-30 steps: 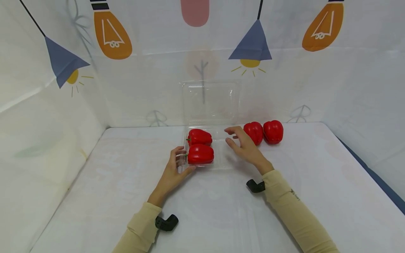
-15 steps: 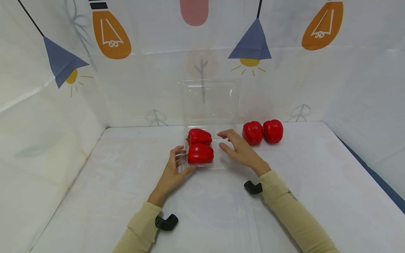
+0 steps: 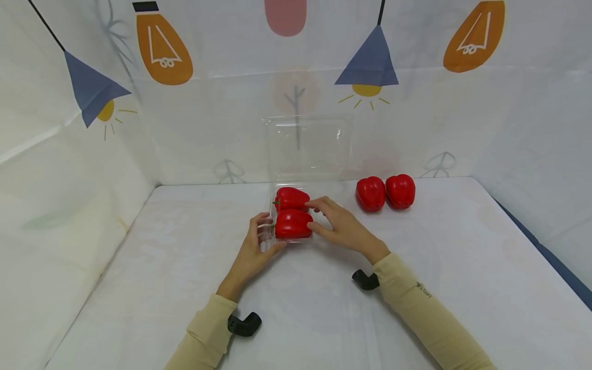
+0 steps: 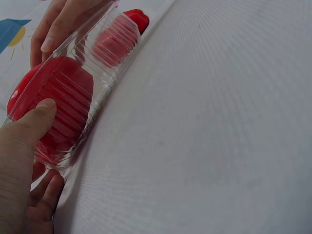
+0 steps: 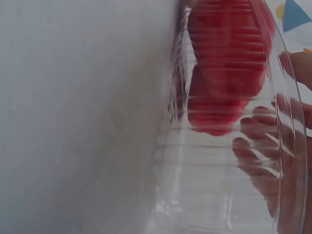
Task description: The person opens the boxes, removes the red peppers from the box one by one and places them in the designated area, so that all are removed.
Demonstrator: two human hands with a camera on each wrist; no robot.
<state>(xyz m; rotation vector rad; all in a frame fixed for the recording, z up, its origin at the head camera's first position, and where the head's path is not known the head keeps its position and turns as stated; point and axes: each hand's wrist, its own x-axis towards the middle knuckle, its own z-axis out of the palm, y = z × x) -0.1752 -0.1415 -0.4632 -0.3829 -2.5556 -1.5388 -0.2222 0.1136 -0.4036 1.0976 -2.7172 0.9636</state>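
Note:
A clear plastic clamshell container sits on the table with its lid raised at the back. In its left half lie two red bell peppers, a front one and a back one, green stems to the left. My left hand holds the container's front left corner; its thumb presses the ribbed front wall in the left wrist view. My right hand reaches over the container's right half, holding nothing. Its thumb and fingertips are right at the peppers' right ends.
Two more red bell peppers, one nearer and one farther right, stand side by side right of the container. A white printed curtain rises behind the white table.
My right hand has moved left, from beside the loose peppers to the right ends of the peppers in the container. My left hand stays at the container's corner.

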